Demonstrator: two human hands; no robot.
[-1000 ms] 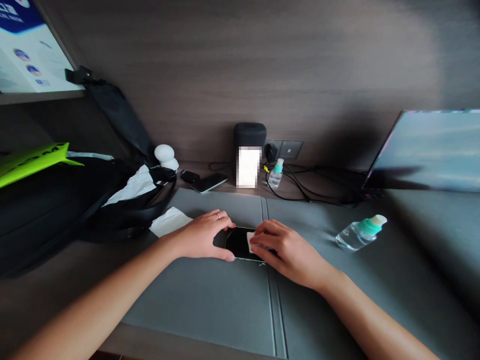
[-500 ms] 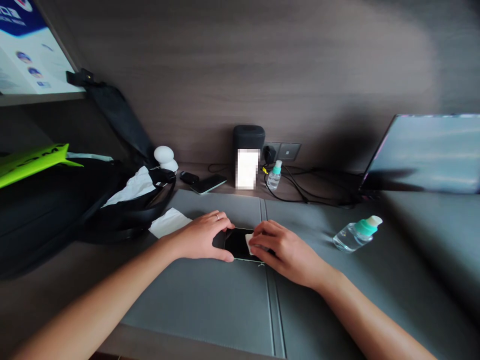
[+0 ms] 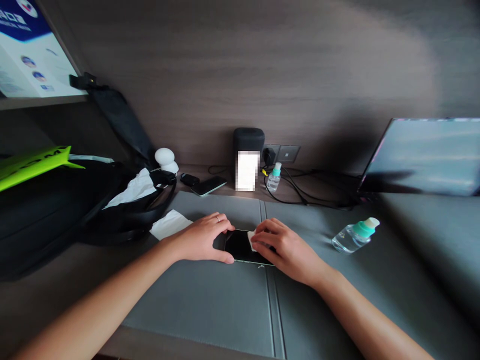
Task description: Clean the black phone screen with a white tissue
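A smartphone (image 3: 238,245) with a dark screen lies flat on the grey desk mat (image 3: 210,300). My left hand (image 3: 204,237) grips its left end by the long edges, thumb on the near side and fingers on the far side. My right hand (image 3: 287,250) is closed on a small white tissue (image 3: 251,241) and presses it against the screen. The phone's right end is hidden under that hand. Behind my left wrist a white sheet of tissue (image 3: 170,224) lies on the mat. To the right a clear spray bottle (image 3: 352,237) with a teal collar rests tilted.
Along the back stand a black speaker-like box (image 3: 249,137), a second small spray bottle (image 3: 274,179) and black cables (image 3: 300,192). Another phone (image 3: 209,185) and a white rounded device (image 3: 165,159) lie left of them. A black backpack (image 3: 48,220) fills the left; a screen (image 3: 423,155) stands right.
My right hand and the tissue have shifted very slightly across the phone screen. My left hand keeps its hold. The whole view has tilted a little.
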